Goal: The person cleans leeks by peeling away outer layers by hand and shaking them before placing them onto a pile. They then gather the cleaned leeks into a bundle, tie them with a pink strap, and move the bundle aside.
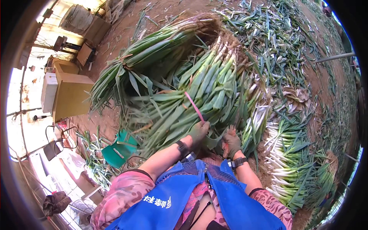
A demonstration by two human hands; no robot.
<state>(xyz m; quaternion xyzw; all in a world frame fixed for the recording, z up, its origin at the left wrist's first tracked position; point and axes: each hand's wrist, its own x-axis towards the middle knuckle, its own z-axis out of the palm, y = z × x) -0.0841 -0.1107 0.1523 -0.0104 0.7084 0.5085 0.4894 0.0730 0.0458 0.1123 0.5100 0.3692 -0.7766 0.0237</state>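
A large bundle of leeks (214,82) lies in front of me, roots pointing away and green leaves fanning toward the left. Across its leaves runs a pink strap (194,106), and my left hand (199,131), in a dirty glove, is closed at the strap's near end. Close to my body, my right hand (232,142), also gloved, is beside the bundle's near leaves with its fingers curled. What those fingers hold, if anything, is hidden. Behind is another leek bundle (161,44), its leaves gathered by a tie.
Trimmed white leeks (281,161) lie in a row at my right. Loose leaf scraps (264,42) cover the ground beyond. On the left are a green plastic container (115,154), a tan box-like piece (73,94) and a metal-framed stool (53,147).
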